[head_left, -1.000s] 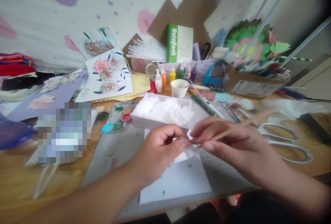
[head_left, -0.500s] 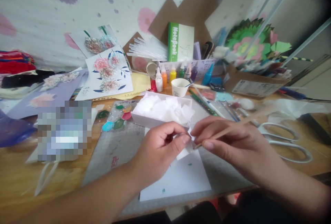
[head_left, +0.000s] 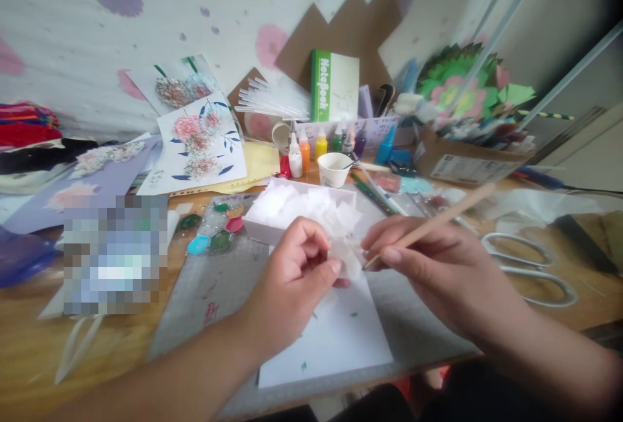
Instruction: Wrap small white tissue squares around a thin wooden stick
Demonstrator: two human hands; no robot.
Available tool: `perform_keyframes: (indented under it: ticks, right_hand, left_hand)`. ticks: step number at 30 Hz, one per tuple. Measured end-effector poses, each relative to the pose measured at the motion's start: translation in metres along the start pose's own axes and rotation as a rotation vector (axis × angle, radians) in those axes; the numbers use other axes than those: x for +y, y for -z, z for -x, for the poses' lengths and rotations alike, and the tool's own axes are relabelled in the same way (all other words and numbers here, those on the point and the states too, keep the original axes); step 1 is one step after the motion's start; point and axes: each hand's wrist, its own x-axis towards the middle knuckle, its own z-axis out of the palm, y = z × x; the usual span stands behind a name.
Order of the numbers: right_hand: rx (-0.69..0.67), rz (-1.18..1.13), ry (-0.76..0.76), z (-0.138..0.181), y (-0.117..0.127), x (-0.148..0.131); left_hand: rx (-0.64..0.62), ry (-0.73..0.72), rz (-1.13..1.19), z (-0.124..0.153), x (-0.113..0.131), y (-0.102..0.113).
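Observation:
My left hand (head_left: 304, 266) pinches a small piece of thin white tissue paper (head_left: 346, 258) between thumb and fingers. My right hand (head_left: 433, 266) grips a slim wooden stick (head_left: 438, 219), its lower tip close to the tissue's right edge; whether it touches I cannot tell. Behind both hands stands a white box (head_left: 265, 232) heaped with white tissue pieces (head_left: 296, 204). Below them a white sheet of paper (head_left: 335, 350) with small green marks lies on a grey cutting mat (head_left: 195, 298).
White-handled scissors (head_left: 545, 285) lie right of my right hand. A paper cup (head_left: 333, 172) stands behind the box, near several paint bottles (head_left: 321, 143). A paint palette (head_left: 221, 240) sits left of the box. Pencils (head_left: 374, 195), a notebook (head_left: 341, 87) and a cardboard box (head_left: 472, 165) are farther back.
The tissue piece now shows more fully above my left fingers, which have tilted. My right hand still holds the stick near it. The whole view has shifted slightly.

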Motion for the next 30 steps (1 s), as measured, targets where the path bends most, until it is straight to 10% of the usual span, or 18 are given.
perform_keyframes:
  ticks: [11,30]
  right_hand:
    - [-0.031,0.255,0.152,-0.003,-0.008,-0.012]
    - [0.248,-0.187,-0.192,-0.029,0.006,0.007]
  left_hand:
    - [-0.069,0.042,-0.213,-0.001,0.004,0.003]
    - [0.072,0.111,-0.243,-0.01,0.014,0.008]
